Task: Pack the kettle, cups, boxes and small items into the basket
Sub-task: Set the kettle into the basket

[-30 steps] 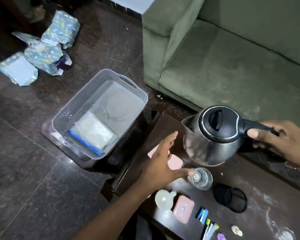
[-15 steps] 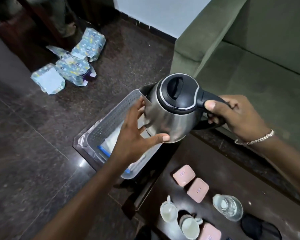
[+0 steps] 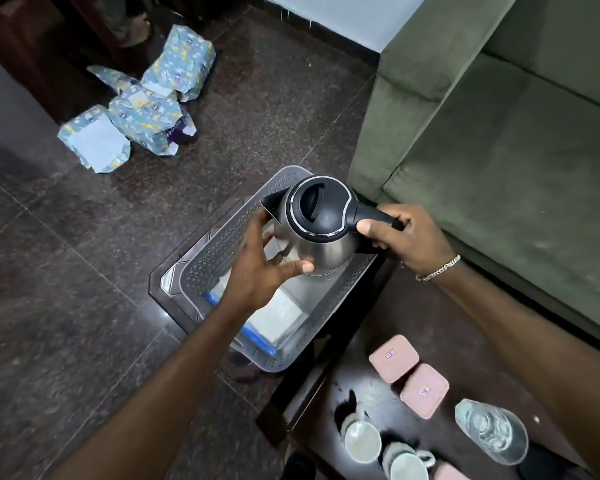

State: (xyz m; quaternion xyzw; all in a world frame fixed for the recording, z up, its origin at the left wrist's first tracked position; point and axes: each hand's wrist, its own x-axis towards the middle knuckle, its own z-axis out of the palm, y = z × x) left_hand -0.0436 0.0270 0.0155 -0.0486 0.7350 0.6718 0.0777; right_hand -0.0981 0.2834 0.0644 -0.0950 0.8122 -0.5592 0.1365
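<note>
Below the hands, a grey basket (image 3: 222, 251) sits on a low stand, with a flat bag with a blue strip (image 3: 278, 317) lying inside. Near the right arm, two pink boxes (image 3: 409, 375), two white cups (image 3: 381, 448) and a glass (image 3: 492, 434) wait on the dark table (image 3: 368, 323). Past the right hand is a green sofa (image 3: 499, 150).

The right hand (image 3: 409, 237) is wrapped tight around the kettle's (image 3: 319, 230) black handle. The left hand (image 3: 260, 268) is spread open, its fingers touching the shiny side. They hold the kettle over the basket.
</note>
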